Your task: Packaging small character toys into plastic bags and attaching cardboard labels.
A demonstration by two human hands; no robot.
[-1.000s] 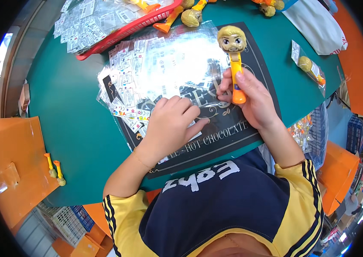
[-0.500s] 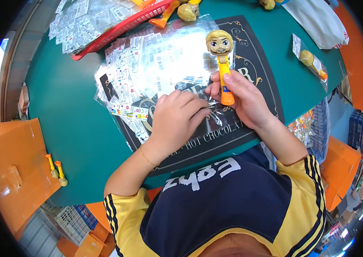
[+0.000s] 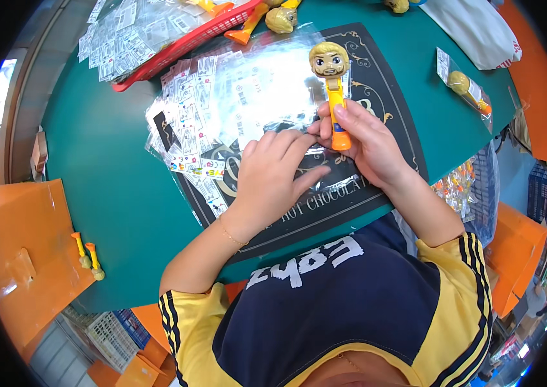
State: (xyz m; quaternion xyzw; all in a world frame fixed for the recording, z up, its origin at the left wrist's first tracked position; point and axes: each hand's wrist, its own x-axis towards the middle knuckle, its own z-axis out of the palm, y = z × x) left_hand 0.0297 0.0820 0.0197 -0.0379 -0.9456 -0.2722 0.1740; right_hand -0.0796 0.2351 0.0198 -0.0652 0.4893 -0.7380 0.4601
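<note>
My right hand point(image 3: 371, 143) is closed around the handle of a yellow and orange toy figure point(image 3: 336, 94). The toy stands upright in the grip, its big blond-haired, bearded head on top and an orange foot end below. My left hand point(image 3: 272, 169) lies palm down on the clear plastic bags point(image 3: 247, 80), fingers stretched and thumb spread apart. Its fingertips reach close to those of my right hand, over the bags' near right edge. The fanned bags, with printed white labels on their left side, rest on a black patterned mat point(image 3: 383, 84).
At the back left, a red basket point(image 3: 189, 46) holds many labelled bags, with loose figures point(image 3: 281, 20) beside it. A bagged figure point(image 3: 470, 90) lies on the right, near a white cloth-like bag point(image 3: 479, 32). Two small figures point(image 3: 96, 263) lie beside an orange box point(image 3: 22, 226).
My left hand has shifted right and slightly up across the bags, and its fingers and thumb have spread. The toy figure stays in my right hand, slightly higher.
</note>
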